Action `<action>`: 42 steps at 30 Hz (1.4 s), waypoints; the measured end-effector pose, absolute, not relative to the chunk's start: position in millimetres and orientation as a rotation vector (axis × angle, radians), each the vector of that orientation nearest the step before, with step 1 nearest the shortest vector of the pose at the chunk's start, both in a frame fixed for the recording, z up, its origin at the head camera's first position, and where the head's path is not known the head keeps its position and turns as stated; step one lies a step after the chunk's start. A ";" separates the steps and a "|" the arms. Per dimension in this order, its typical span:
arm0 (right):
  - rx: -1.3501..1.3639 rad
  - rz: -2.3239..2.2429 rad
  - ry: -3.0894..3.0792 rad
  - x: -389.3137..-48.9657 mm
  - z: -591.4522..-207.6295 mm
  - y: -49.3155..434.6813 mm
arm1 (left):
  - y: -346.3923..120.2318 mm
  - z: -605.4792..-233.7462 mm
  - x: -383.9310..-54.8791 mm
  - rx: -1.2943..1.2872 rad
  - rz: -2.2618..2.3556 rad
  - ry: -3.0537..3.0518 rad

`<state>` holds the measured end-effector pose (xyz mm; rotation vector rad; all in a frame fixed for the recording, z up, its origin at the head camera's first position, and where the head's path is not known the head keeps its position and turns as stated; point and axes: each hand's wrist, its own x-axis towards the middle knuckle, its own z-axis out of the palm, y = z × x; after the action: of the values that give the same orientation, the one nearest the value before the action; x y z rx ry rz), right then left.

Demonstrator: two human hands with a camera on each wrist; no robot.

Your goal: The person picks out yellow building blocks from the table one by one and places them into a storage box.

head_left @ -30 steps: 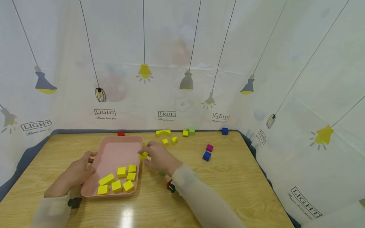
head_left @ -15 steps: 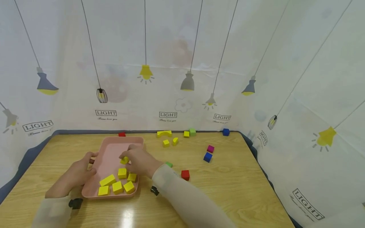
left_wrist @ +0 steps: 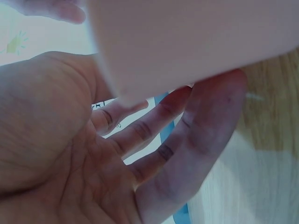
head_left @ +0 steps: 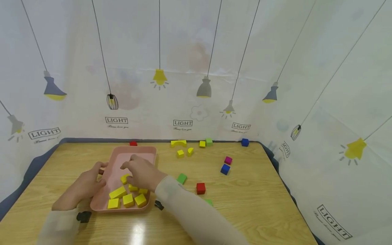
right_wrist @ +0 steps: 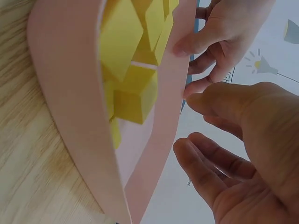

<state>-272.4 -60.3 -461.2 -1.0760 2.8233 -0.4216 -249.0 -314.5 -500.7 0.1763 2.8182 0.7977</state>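
A pink tray [head_left: 134,149] lies on the table, with several yellow blocks [head_left: 128,200] in its near half. My left hand [head_left: 84,187] grips its left side, the thumb over the rim and fingers underneath, as the left wrist view shows from below. Over the tray hovers my right hand [head_left: 144,174], its thumb and fingers spread apart with nothing between them in the right wrist view. One yellow block [head_left: 124,179] rests just below that hand, left of its thumb. The right hand partly hides some blocks behind it.
Right of the tray lie a green block [head_left: 182,178], a red block [head_left: 200,188], a blue block [head_left: 225,169] and a magenta block [head_left: 228,160]. Toward the back edge are a yellow arch [head_left: 178,143] and other small blocks. A printed curtain [head_left: 196,51] encloses the table.
My right hand has carried a yellow block leftward from beside the tray to over it and let it go inside. The left hand keeps its grip on the tray.
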 end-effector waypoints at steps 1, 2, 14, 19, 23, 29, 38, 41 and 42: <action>-1.070 -0.426 2.825 -272.7 -461.0 -57.7 | -314.2 -500.4 -249.4 0.171 0.794 2.816; -1.065 -0.430 2.828 -272.9 -460.9 -55.0 | -313.7 -499.9 -249.7 0.163 0.791 2.814; -1.001 -0.480 2.902 -288.5 -469.9 -18.7 | -311.7 -500.5 -250.1 0.132 0.774 2.803; -0.982 -0.486 2.950 -295.5 -473.6 -3.2 | -311.3 -500.7 -250.1 0.142 0.757 2.818; -0.964 -0.500 2.974 -300.3 -477.4 9.6 | -310.5 -500.1 -249.6 0.142 0.750 2.823; -0.890 -0.568 2.936 -309.6 -479.5 29.1 | -309.7 -499.7 -248.8 0.123 0.753 2.817; -0.811 -0.527 2.962 -325.7 -482.6 55.8 | -310.8 -500.0 -249.1 0.110 0.765 2.808; -0.794 -0.513 2.980 -326.7 -482.8 66.3 | -310.3 -499.1 -248.6 0.117 0.775 2.803; -0.783 -0.501 2.987 -327.2 -483.0 70.0 | -310.1 -499.1 -248.3 0.122 0.777 2.804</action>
<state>-327.2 70.0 -483.0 -0.7830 2.9868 -0.5006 -248.3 -310.1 -499.1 0.1221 2.8043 0.7770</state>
